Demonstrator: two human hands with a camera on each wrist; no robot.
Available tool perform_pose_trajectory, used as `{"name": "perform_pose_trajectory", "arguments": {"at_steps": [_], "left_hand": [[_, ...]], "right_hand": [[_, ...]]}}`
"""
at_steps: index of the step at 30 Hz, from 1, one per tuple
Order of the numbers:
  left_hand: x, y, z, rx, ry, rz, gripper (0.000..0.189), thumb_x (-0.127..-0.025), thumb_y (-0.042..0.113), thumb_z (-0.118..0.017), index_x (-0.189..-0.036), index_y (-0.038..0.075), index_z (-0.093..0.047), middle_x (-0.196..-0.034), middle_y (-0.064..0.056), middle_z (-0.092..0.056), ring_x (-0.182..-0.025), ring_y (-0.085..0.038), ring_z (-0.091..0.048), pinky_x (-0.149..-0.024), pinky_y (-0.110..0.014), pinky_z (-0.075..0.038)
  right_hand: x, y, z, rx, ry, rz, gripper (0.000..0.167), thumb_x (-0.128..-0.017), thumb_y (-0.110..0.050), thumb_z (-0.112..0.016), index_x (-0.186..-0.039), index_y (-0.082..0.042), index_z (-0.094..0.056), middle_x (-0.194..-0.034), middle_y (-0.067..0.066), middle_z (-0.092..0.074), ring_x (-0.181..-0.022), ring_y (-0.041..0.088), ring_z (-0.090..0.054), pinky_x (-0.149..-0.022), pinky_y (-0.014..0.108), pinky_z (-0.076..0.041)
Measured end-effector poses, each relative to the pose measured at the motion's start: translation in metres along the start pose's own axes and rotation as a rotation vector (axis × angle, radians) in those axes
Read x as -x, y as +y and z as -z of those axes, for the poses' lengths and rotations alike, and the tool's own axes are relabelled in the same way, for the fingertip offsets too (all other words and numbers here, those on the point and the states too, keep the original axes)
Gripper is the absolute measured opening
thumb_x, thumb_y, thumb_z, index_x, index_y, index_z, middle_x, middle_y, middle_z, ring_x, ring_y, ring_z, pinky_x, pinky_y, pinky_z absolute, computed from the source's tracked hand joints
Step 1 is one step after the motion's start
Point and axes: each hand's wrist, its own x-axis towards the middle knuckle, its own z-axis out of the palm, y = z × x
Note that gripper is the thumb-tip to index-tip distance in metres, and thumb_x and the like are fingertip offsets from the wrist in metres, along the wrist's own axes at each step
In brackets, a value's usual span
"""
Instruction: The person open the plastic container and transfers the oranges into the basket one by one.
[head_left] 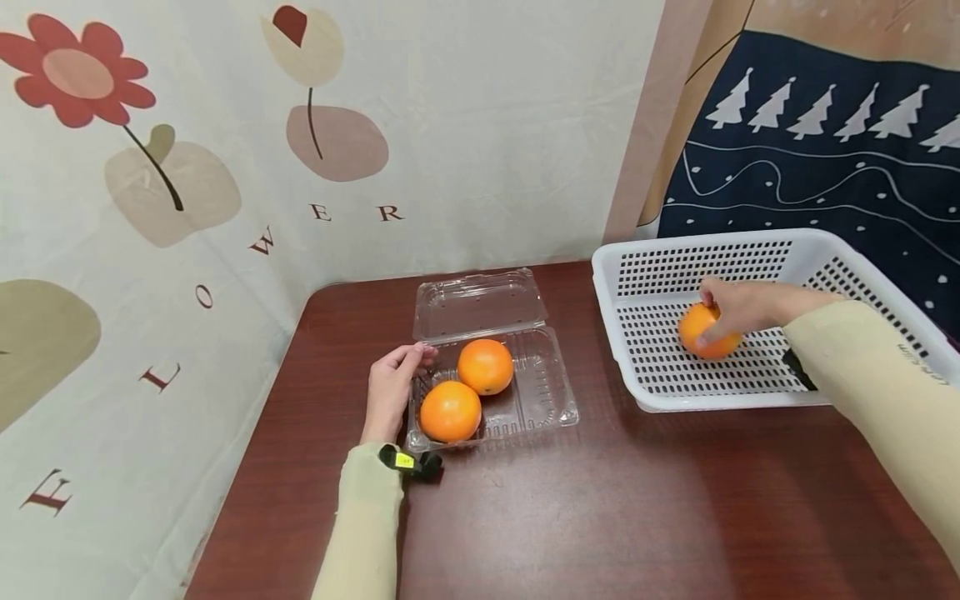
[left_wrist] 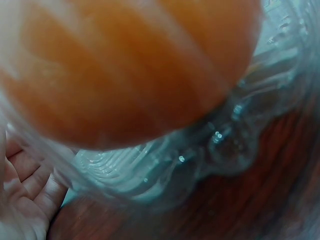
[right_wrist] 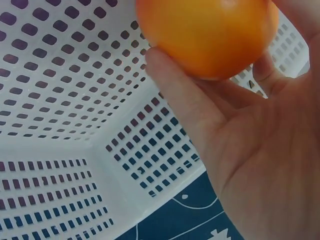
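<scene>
A clear plastic clamshell box (head_left: 534, 375) lies with its lid folded back on the table. Two oranges sit in its left half, a front orange (head_left: 450, 412) and a back orange (head_left: 486, 367). My left hand (head_left: 392, 387) holds the box's left edge near the hinge; in the left wrist view its curled fingers (left_wrist: 30, 185) show beside the clear wall. Inside a white basket (head_left: 637, 367), my right hand (head_left: 738, 310) grips a third orange (head_left: 705, 333). From the right wrist view, thumb and fingers wrap around this orange (right_wrist: 207, 37).
The dark reddish wooden table (head_left: 570, 517) carries the box at the middle and the slotted basket at the right. Behind stands a pale flower-print cloth (head_left: 480, 150), and a navy cloth with white trees (head_left: 810, 183) hangs behind the basket.
</scene>
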Motion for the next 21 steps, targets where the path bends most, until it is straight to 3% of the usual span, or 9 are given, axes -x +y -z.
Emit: {"name": "perform_pose_trajectory", "arguments": {"at_steps": [11, 17, 21], "left_hand": [[0.0006, 0.0005, 0.0001, -0.011, 0.003, -0.002, 0.039, -0.083, 0.046, -0.057, -0.093, 0.012, -0.069, -0.090, -0.004, -0.067, -0.083, -0.017, -0.060, -0.076, -0.029, -0.047], [0.0012, -0.0011, -0.0006, -0.013, 0.008, -0.008, 0.037, -0.083, 0.045, -0.057, -0.093, 0.011, -0.069, -0.090, -0.004, -0.067, -0.083, -0.017, -0.060, -0.075, -0.029, -0.048], [0.0004, -0.0019, -0.0008, -0.015, 0.009, -0.025, 0.036, -0.084, 0.044, -0.057, -0.091, 0.011, -0.069, -0.088, -0.004, -0.067, -0.081, -0.017, -0.061, -0.073, -0.029, -0.049]], "right_hand": [[0.0053, -0.0027, 0.0023, -0.086, 0.007, 0.059, 0.051, -0.075, -0.033, -0.069, -0.103, -0.005, -0.038, -0.090, 0.010, -0.044, -0.082, 0.025, -0.044, -0.066, 0.032, -0.039], [0.0013, -0.0012, -0.0002, -0.049, 0.022, 0.045, 0.059, -0.073, -0.032, -0.071, -0.108, -0.004, -0.032, -0.091, 0.012, -0.047, -0.081, 0.025, -0.046, -0.068, 0.034, -0.039], [-0.0025, -0.0010, -0.0018, -0.016, 0.048, 0.047, 0.070, -0.072, -0.031, -0.073, -0.120, -0.003, -0.030, -0.104, 0.019, -0.050, -0.088, 0.030, -0.048, -0.075, 0.045, -0.041]]}}
